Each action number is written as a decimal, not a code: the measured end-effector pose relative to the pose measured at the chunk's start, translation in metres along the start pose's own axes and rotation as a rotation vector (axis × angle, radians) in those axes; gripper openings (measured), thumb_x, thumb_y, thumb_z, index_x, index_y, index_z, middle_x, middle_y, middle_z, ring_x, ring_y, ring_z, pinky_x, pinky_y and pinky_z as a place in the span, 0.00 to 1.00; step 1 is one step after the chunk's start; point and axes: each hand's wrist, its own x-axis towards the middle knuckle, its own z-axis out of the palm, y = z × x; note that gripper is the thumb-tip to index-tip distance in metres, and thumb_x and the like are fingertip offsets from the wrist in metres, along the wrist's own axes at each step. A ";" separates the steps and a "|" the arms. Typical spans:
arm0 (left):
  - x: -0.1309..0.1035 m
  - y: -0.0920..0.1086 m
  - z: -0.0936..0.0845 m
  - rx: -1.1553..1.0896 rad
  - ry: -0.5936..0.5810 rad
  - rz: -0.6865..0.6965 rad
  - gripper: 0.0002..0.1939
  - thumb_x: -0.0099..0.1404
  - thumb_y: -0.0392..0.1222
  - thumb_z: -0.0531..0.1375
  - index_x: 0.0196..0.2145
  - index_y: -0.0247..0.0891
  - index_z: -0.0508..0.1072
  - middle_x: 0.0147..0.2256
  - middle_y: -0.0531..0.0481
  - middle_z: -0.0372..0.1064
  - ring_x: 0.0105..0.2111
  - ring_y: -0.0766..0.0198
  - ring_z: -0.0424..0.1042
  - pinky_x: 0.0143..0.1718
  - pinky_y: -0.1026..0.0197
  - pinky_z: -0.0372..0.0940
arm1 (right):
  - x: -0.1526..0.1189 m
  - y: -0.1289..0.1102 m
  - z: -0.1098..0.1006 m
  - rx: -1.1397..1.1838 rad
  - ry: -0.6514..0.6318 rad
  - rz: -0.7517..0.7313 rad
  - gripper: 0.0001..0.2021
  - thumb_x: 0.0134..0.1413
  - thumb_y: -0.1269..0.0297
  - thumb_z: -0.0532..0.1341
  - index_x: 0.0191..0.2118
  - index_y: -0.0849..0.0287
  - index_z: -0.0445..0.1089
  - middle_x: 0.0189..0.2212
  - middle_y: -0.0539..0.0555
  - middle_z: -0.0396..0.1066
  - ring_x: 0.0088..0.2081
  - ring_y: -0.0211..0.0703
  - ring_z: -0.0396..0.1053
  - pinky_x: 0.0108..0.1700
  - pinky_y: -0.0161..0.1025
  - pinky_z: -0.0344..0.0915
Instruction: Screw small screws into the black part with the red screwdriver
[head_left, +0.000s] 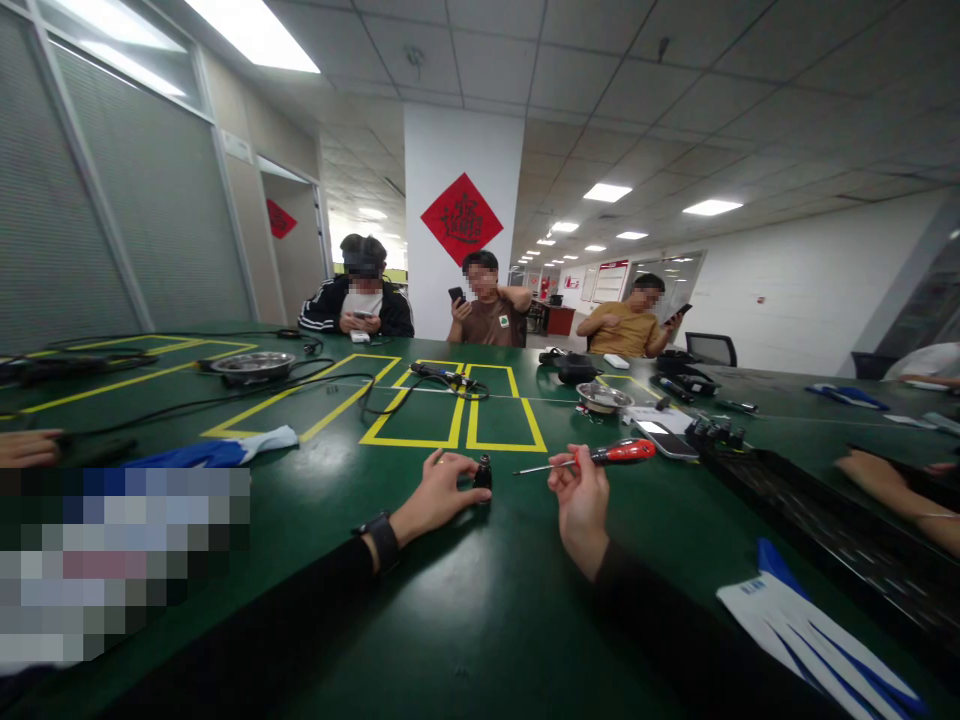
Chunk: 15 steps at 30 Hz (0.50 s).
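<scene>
My left hand point(442, 494) pinches a small black part point(483, 480) upright between thumb and fingers, at the table surface; its exact kind is too small to make out. A dark band is around my left wrist. In my right hand point(581, 500) is a screwdriver point(622, 453) with a red and black handle. The metal shaft points left toward the black part, and a gap separates its tip from it. Both hands are over the green table point(480, 620), in front of yellow taped rectangles.
At right lie a long black tray point(817, 530), a white and blue glove point(817, 640), a phone point(664, 440) and a metal bowl point(604, 397). Another metal bowl point(253, 366) and black cables stand left. Several people sit around the table; a co-worker's arm point(892, 490) reaches in at right.
</scene>
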 end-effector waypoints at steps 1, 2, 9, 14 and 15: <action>0.002 0.000 -0.002 0.015 0.029 -0.008 0.17 0.51 0.53 0.62 0.35 0.40 0.73 0.39 0.50 0.71 0.45 0.55 0.65 0.57 0.46 0.41 | 0.000 0.001 0.000 0.008 0.005 0.018 0.11 0.50 0.57 0.59 0.34 0.59 0.61 0.20 0.46 0.68 0.18 0.32 0.63 0.20 0.30 0.59; 0.006 0.000 -0.005 0.020 0.067 -0.020 0.17 0.51 0.54 0.62 0.34 0.40 0.73 0.38 0.50 0.71 0.44 0.55 0.65 0.55 0.47 0.45 | 0.000 0.002 -0.001 0.014 0.013 0.037 0.11 0.50 0.57 0.59 0.34 0.59 0.62 0.20 0.46 0.68 0.18 0.32 0.63 0.20 0.30 0.59; 0.025 -0.055 -0.059 0.111 0.490 -0.183 0.18 0.65 0.49 0.44 0.41 0.32 0.64 0.37 0.43 0.67 0.36 0.59 0.67 0.39 0.59 0.61 | -0.001 0.005 -0.004 0.025 0.024 0.097 0.12 0.46 0.57 0.61 0.32 0.59 0.62 0.19 0.46 0.67 0.16 0.32 0.61 0.18 0.30 0.57; 0.019 -0.108 -0.094 0.498 0.397 -0.362 0.17 0.65 0.49 0.43 0.39 0.33 0.62 0.35 0.41 0.66 0.34 0.53 0.68 0.33 0.57 0.61 | -0.004 0.009 -0.002 -0.005 -0.016 0.112 0.13 0.46 0.56 0.61 0.32 0.59 0.62 0.19 0.46 0.67 0.16 0.32 0.60 0.18 0.30 0.56; 0.017 -0.114 -0.097 0.556 0.364 -0.379 0.17 0.64 0.50 0.44 0.39 0.34 0.62 0.35 0.41 0.66 0.35 0.52 0.69 0.33 0.57 0.61 | -0.004 0.010 -0.002 -0.009 -0.023 0.123 0.13 0.46 0.55 0.62 0.32 0.59 0.62 0.19 0.46 0.67 0.16 0.32 0.60 0.18 0.30 0.56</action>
